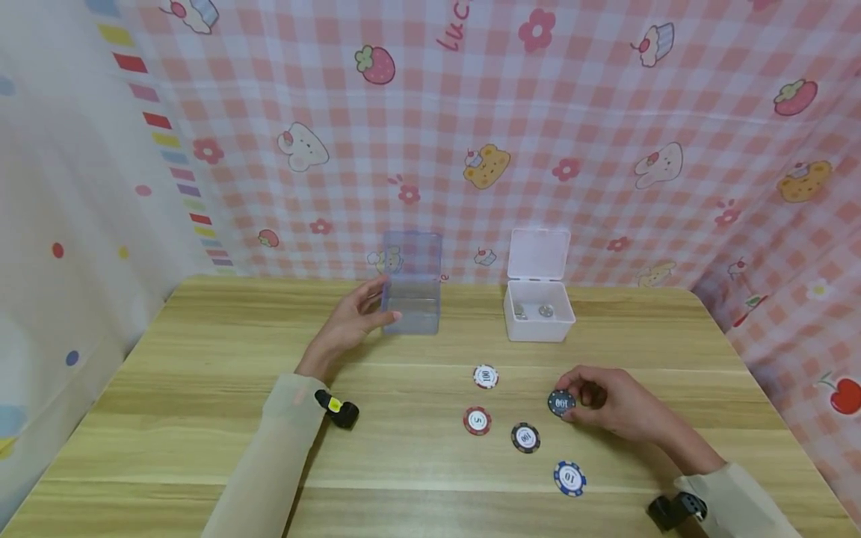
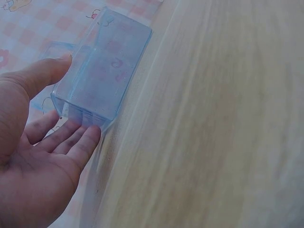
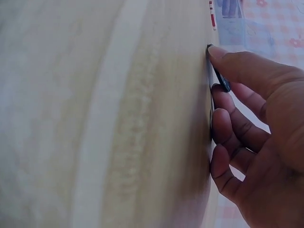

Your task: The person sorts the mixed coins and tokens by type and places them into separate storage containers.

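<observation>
My right hand (image 1: 615,403) pinches a black poker chip (image 1: 560,403) marked 100 between thumb and fingers, low over the table. The right wrist view shows this chip (image 3: 222,80) tilted, nearly edge-on. My left hand (image 1: 352,317) touches the left side of a clear bluish plastic box (image 1: 412,317) with its lid up; in the left wrist view its fingers (image 2: 85,145) lie fairly straight against the box. Between the hands lie a white-and-red chip (image 1: 486,376), a red chip (image 1: 477,421), another black chip (image 1: 525,438) and a blue chip (image 1: 570,478).
A white translucent box (image 1: 538,331) with its lid raised stands at the back right, holding a few silver coins (image 1: 545,311). Behind the wooden table (image 1: 202,418) hangs a pink checked cloth (image 1: 430,119). Black wrist cameras sit on both arms.
</observation>
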